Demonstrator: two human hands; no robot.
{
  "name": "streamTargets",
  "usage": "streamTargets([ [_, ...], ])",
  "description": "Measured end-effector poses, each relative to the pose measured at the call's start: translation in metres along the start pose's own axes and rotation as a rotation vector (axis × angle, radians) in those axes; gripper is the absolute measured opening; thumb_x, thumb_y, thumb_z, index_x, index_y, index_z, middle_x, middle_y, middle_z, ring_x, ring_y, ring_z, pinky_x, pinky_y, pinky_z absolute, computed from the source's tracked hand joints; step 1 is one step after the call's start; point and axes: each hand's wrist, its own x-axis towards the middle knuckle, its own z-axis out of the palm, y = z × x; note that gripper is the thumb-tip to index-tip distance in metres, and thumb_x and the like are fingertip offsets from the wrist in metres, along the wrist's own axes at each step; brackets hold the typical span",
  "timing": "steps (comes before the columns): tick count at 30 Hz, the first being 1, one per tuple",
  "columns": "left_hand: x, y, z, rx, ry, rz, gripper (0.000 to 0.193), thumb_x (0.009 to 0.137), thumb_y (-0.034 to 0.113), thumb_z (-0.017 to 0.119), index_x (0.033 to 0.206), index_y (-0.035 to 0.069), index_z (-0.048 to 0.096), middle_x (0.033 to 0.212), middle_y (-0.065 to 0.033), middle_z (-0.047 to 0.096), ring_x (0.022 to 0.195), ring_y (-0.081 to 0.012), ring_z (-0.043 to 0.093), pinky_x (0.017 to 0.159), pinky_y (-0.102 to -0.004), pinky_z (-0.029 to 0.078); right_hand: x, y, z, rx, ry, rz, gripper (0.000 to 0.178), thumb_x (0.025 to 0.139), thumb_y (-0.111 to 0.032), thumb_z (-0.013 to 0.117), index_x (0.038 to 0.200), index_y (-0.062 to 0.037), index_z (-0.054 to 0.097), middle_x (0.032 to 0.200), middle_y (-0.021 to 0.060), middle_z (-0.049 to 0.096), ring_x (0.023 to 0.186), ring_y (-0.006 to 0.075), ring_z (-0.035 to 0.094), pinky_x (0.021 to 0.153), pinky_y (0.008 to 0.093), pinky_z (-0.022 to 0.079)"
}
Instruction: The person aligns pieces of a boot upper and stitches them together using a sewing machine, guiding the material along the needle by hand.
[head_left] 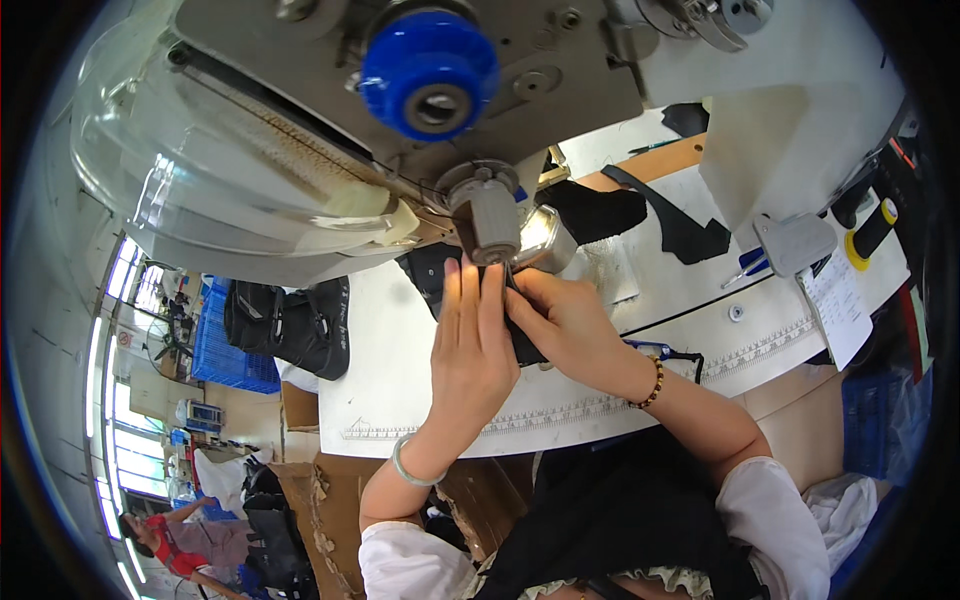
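Left hand (472, 345) straight-fingered, can't tell if it grips, right hand (577, 328) bent, pinching a black piece (525, 348) under the machine (590, 80), white bench (385, 385) with a ruler (580, 409), blue crate (235, 345) at left

Shoes (295, 325) at L edge of tbl (385, 395), mach. (550, 75) mid, thread spool (872, 235) R.

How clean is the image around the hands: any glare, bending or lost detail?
Head view: fisheye curves the white table; glare on the clear cover and on the silver part beyond the right hand; black material between it and the left hand shows little detail.
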Motion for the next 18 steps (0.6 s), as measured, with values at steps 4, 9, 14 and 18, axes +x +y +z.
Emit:
streamTargets([
  [4, 0.0, -0.005, -0.009, -0.031, 0.063, -0.011, 0.039, 0.078, -0.006, 0.052, 0.117, -0.005, 0.049, 0.109, -0.0244, 0.055, 0.102, -0.0348, 0.056, 0.077, -0.0346, 0.051, -0.002, 0.01, 0.004, -0.016, 0.079, -0.064, 0.019, 0.087, -0.015, 0.052, 0.077, 0.0017, 0.051, 0.06, 0.0161, 0.05, 0.05, 0.0281, 0.049, 0.047, 0.0332, 0.035],
  [9, 0.006, -0.008, -0.027, -0.274, 0.019, -0.24, 0.035, 0.082, -0.002, 0.055, 0.116, 0.003, 0.055, 0.095, -0.017, 0.064, 0.065, -0.0189, 0.063, 0.058, -0.0257, 0.048, -0.002, 0.025, 0.007, 0.105, 0.096, -0.086, 0.018, 0.088, -0.016, 0.053, 0.08, 0.0009, 0.054, 0.057, 0.0091, 0.049, 0.049, 0.0151, 0.044, 0.045, 0.0278, 0.033],
  [14, 0.007, -0.009, -0.026, -0.312, 0.022, -0.287, 0.033, 0.083, 0.0, 0.056, 0.116, 0.005, 0.057, 0.094, -0.0153, 0.065, 0.057, -0.0116, 0.057, 0.052, -0.0225, 0.043, -0.004, 0.03, 0.007, 0.109, 0.122, -0.142, 0.019, 0.089, -0.017, 0.055, 0.084, 0.0006, 0.057, 0.055, 0.0022, 0.048, 0.051, 0.0025, 0.04, 0.044, 0.0215, 0.033],
  [18, 0.006, -0.012, -0.024, -0.339, 0.08, -0.234, 0.034, 0.082, 0.0, 0.056, 0.115, 0.006, 0.057, 0.096, -0.0145, 0.065, 0.056, -0.0113, 0.056, 0.052, -0.0215, 0.043, -0.005, 0.03, 0.007, 0.183, 0.111, -0.124, 0.018, 0.088, -0.016, 0.055, 0.085, 0.0022, 0.057, 0.058, 0.0015, 0.048, 0.053, 0.0025, 0.04, 0.045, 0.0208, 0.033],
])
